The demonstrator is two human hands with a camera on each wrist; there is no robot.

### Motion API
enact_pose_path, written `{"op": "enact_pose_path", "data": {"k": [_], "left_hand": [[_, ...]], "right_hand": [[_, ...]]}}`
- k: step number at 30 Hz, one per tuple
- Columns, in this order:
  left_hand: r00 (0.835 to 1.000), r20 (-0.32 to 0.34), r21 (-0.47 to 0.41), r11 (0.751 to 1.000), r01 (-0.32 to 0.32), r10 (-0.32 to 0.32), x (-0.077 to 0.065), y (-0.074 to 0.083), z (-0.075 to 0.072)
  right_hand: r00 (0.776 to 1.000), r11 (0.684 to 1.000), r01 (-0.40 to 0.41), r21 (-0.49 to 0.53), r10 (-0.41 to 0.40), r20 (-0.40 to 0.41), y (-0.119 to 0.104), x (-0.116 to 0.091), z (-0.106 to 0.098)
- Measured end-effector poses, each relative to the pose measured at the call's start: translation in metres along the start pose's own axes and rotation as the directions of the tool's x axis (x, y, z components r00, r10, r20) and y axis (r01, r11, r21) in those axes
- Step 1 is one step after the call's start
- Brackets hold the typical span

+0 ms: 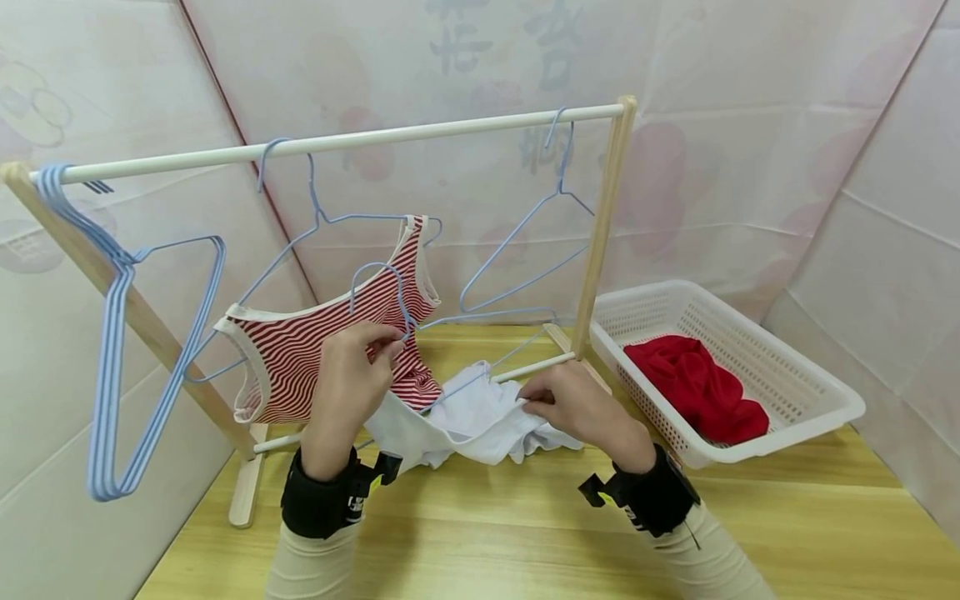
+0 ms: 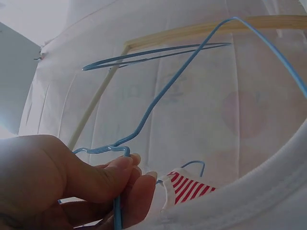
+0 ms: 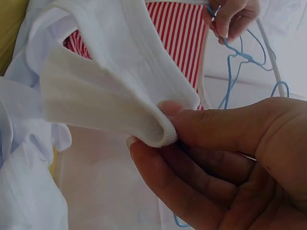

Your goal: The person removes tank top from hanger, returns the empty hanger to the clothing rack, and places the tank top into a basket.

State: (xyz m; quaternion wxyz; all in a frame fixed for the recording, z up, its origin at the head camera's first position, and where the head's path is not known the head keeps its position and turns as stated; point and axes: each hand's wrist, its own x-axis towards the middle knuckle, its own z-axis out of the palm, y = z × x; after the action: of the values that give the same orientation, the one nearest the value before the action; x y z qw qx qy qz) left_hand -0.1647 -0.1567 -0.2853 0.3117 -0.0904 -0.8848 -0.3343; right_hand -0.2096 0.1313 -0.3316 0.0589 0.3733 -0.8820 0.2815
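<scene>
My left hand (image 1: 351, 379) pinches a blue wire hanger (image 1: 480, 317) just below its hook, in front of the striped top. One arm of that hanger reaches right, over a white garment (image 1: 480, 425) that lies bunched low in the head view. The thumb and fingers of my right hand (image 1: 573, 400) pinch the garment's white banded edge (image 3: 129, 91), seen folded in the right wrist view. Behind my left hand, a red-and-white striped top (image 1: 292, 362) with white trim hangs from another blue hanger (image 1: 318, 218) on the rack.
The rack's white rail (image 1: 375, 139) carries several blue hangers (image 1: 112, 375) bunched at the left and one bare hanger (image 1: 517, 229) near the right wooden post (image 1: 603, 225). To the right, a white plastic basket (image 1: 817, 408) holds a red cloth (image 1: 697, 387). All stand on a wooden table (image 1: 510, 525).
</scene>
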Motion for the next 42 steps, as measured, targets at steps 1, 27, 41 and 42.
{"op": "enact_pose_path", "data": {"k": [1,27,41,42], "left_hand": [[1.0,-0.005,0.002,1.0,-0.002,0.002,0.0,0.0,0.0],[0.983,-0.181,-0.029,0.999,0.026,-0.031,-0.001,-0.011,-0.012],[0.977,-0.212,-0.043,0.999,-0.001,-0.008,0.003,-0.007,0.002],[0.978,-0.208,-0.042,0.999,-0.006,-0.003,0.003,-0.006,0.003]], "right_hand": [[1.0,1.0,0.001,-0.001,-0.001,0.004,0.0,0.0,0.001],[1.0,1.0,0.025,-0.014,-0.025,0.018,0.003,0.002,0.006],[0.999,1.0,-0.002,0.006,0.002,0.043,-0.002,0.003,0.017],[0.998,1.0,-0.013,0.022,0.011,0.055,-0.002,0.004,0.018]]}}
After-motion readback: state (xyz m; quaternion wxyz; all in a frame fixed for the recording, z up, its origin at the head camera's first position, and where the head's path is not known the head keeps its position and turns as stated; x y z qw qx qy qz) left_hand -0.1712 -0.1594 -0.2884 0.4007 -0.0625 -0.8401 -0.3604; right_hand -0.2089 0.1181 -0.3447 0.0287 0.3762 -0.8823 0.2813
